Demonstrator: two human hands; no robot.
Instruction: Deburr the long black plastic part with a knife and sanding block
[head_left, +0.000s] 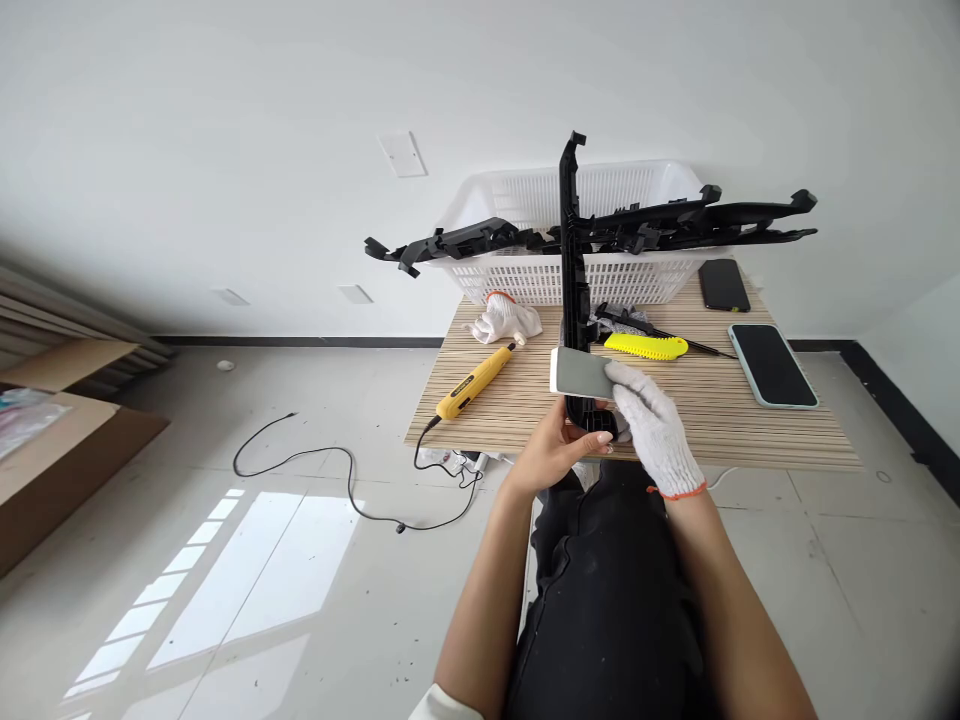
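My bare left hand [556,448] is closed around the lower end of a long black plastic trim part [574,290], which stands roughly upright over the table's near edge. A white knitted glove with an orange cuff covers my right hand [654,425]. Its fingers pinch a flat grey block with a white edge [583,373], like a sanding pad. The block lies across the front of the black part near its lower end; whether it presses on it I cannot tell. Right of the part is a yellow ridged-edge tool [646,347].
A white plastic basket [517,280] behind holds several black trim parts [675,225] that jut out both sides. On the striped table [780,440] lie a yellow corded tool [474,383], a white glove [506,318] and two phones [772,365] [724,285]. A black cable [352,480] trails on the floor.
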